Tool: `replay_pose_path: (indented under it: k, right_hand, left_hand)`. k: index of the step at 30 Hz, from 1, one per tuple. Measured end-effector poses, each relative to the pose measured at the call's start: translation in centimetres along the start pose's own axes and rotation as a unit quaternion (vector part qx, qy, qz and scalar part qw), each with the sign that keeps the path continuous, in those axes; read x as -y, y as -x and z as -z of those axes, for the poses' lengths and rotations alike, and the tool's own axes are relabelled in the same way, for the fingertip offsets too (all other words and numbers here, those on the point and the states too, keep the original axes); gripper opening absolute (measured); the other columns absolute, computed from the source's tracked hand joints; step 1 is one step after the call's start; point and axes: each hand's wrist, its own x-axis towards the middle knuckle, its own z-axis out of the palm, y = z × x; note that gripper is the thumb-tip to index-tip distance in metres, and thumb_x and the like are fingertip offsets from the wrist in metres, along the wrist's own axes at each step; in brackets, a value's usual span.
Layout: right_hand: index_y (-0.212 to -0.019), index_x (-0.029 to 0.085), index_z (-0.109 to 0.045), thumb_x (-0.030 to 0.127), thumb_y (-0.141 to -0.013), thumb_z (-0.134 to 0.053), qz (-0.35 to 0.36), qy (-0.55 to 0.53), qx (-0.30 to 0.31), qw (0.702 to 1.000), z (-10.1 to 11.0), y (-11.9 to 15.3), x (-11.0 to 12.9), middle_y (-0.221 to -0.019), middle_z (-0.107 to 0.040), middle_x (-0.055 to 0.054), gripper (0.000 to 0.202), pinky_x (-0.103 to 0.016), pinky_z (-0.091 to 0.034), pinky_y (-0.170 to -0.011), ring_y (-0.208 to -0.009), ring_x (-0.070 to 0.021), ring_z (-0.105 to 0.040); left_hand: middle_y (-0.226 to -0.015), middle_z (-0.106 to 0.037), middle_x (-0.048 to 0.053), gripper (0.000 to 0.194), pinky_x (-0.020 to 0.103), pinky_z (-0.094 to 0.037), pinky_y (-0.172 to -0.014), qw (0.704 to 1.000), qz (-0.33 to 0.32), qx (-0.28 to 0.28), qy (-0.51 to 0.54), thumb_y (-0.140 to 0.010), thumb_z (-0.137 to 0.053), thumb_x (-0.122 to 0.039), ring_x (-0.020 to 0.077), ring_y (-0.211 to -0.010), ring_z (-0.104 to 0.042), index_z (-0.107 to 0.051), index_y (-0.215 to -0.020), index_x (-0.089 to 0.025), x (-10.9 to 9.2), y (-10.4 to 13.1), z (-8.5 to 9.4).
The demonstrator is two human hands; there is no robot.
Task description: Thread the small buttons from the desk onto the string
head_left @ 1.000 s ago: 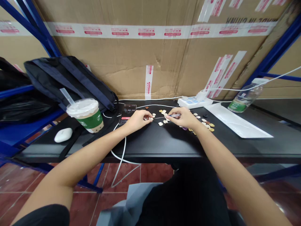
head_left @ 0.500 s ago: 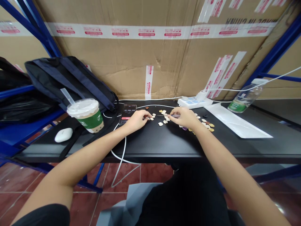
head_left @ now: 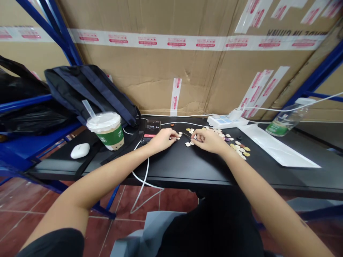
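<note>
My left hand [head_left: 165, 139] is closed in a pinch just above the black tabletop. What sits between its fingertips is too small to make out. Beside those fingertips lie a few pale button-like pieces [head_left: 180, 134]. My right hand [head_left: 207, 140] grips a thin, pointed metal tool [head_left: 187, 136] whose tip points left toward my other hand. Under and around the right fingers are more cream pieces [head_left: 188, 144]. Farther right spreads a loose pile of white, yellow, brown and purple pieces [head_left: 238, 147], partly hidden by my right hand.
A phone [head_left: 152, 127] showing a timer lies behind my left hand. Leftward are a lidded drink cup [head_left: 110, 137], a white earbud case [head_left: 80, 151] and a backpack [head_left: 91, 92]. A power strip [head_left: 223, 121], a white sheet [head_left: 276, 148] and a bottle [head_left: 286, 119] sit at right.
The view has shifted, moving the scene slightly right. My right hand has turned a little, and the tool's tip now slants up to the left. Both hands stay pinched.
</note>
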Motion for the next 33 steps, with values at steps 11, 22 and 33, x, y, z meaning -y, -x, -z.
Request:
replay_pose_path:
  k: [11,22,33]
  right_hand:
    - [-0.091,0.021,-0.069,0.028,-0.090,-0.053,0.014,0.024,0.042,0.999,-0.6,-0.3,0.8,-0.063,-0.058,0.002,0.018,-0.025,-0.035,-0.060,-0.058,-0.0125,-0.051]
    - [-0.094,0.022,-0.075,0.027,-0.086,-0.059,-0.009,0.100,0.026,0.995,-0.4,-8.6,2.7,-0.088,-0.072,-0.002,0.019,-0.024,-0.041,-0.065,-0.076,-0.0156,-0.063]
    - [-0.103,0.016,-0.074,0.022,-0.092,-0.058,-0.010,0.118,0.100,0.988,-6.0,-14.7,2.2,-0.111,-0.074,-0.010,0.021,-0.024,-0.049,-0.083,-0.096,-0.0176,-0.069]
  left_hand:
    - [-0.090,-0.075,0.005,0.018,0.026,-0.052,-0.079,1.000,0.006,0.017,-0.024,-0.085,-0.064,-0.008,0.0165,-0.081,-0.068,-0.078,-0.093,-0.016,-0.1,0.2,-0.2]
    - [-0.097,-0.072,0.007,0.018,0.029,-0.052,-0.087,0.989,-0.123,0.070,0.051,-0.090,-0.061,-0.010,0.0170,-0.091,-0.066,-0.075,-0.098,-0.017,-1.2,0.7,-0.5]
    - [-0.103,-0.069,0.008,0.017,0.029,-0.051,-0.093,0.971,-0.173,0.149,0.071,-0.094,-0.057,-0.012,0.0169,-0.099,-0.066,-0.073,-0.100,-0.017,-1.5,0.7,-0.3]
